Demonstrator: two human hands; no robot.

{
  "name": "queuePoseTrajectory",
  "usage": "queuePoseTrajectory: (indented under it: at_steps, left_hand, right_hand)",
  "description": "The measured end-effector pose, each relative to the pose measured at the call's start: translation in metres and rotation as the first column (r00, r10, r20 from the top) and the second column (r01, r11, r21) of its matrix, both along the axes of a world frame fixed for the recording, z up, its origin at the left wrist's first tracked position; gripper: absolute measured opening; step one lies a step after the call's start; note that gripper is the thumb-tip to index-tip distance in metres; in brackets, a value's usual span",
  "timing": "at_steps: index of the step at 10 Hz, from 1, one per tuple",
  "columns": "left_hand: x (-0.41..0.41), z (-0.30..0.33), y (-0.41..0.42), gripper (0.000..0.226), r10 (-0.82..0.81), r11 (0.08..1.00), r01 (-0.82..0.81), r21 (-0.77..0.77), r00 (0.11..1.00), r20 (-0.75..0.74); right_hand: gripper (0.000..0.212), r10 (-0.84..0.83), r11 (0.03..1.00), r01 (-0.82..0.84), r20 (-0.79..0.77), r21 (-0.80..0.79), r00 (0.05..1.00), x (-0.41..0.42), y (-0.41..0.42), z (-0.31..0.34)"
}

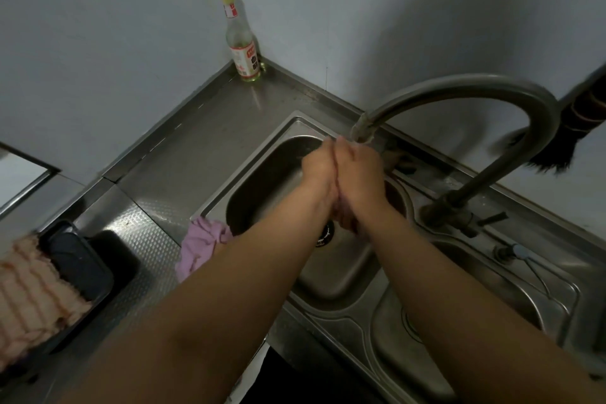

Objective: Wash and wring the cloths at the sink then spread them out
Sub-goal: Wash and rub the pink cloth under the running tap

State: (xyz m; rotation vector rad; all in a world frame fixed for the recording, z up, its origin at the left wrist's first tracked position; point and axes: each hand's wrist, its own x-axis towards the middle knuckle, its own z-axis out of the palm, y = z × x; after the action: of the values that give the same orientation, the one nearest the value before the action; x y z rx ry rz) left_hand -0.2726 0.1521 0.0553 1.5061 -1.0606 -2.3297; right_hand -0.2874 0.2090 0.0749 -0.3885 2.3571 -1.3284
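Pink cloth (344, 216) between both hands

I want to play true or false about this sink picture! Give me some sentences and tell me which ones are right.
1. Both hands are pressed together under the tap. True: the left hand and right hand meet below the faucet spout, over the sink.
2. The purple cloth is lying at the bottom of the sink. False: the purple cloth hangs over the sink's left rim, onto the counter.
3. A bottle with a yellow cap stands in the corner. True: the bottle is upright where the two walls meet.
4. The striped cloth is hanging on the tap. False: the striped cloth lies at the far left, on a dark tray.
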Motion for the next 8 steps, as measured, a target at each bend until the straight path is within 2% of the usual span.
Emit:
queuePoseTrajectory:
  at_steps: [1,2,3,4,5,6,7,8]
  left_hand:
    - [-0.001,0.004,0.021,0.022,0.022,0.991,-0.011,0.132,0.997,-0.077]
    - [-0.005,-0.007,0.001,0.019,0.033,0.998,-0.029,0.053,0.996,-0.085]
    - [0.004,0.008,0.005,0.025,-0.044,0.999,0.043,-0.015,0.998,-0.046]
    - [0.006,0.014,0.013,0.028,-0.064,0.997,0.067,0.043,0.996,-0.055]
    - [0.004,0.015,-0.009,0.027,-0.06,0.997,0.057,-0.058,0.996,-0.061]
    - [0.011,0.018,-0.018,0.037,-0.222,0.971,0.23,0.056,0.966,-0.13]
    - [0.023,0.014,-0.024,0.064,-0.506,0.861,0.507,-0.026,0.851,-0.142]
    - [0.033,0.009,-0.046,0.092,-0.791,0.587,0.766,-0.263,0.611,0.014]
  right_hand:
    - [0.027,-0.124,0.992,0.123,0.026,0.022,0.992,-0.022,0.004,-0.005]
    - [0.036,-0.027,0.999,0.029,-0.061,0.032,0.998,0.002,-0.001,-0.005]
    - [0.038,-0.023,0.998,0.026,-0.051,0.064,0.998,-0.002,-0.003,-0.008]
    - [0.026,-0.085,0.993,0.085,-0.011,0.076,0.996,-0.02,-0.001,-0.007]
    - [0.042,-0.041,0.999,0.042,-0.077,0.016,0.996,0.006,-0.009,-0.001]
    - [0.046,-0.047,0.998,0.049,-0.046,0.046,0.998,0.002,-0.009,-0.001]
    - [0.042,0.02,0.998,-0.019,-0.003,0.065,1.0,-0.026,-0.002,0.003]
    - [0.043,0.157,0.987,-0.158,0.045,0.014,0.987,-0.035,0.003,0.009]
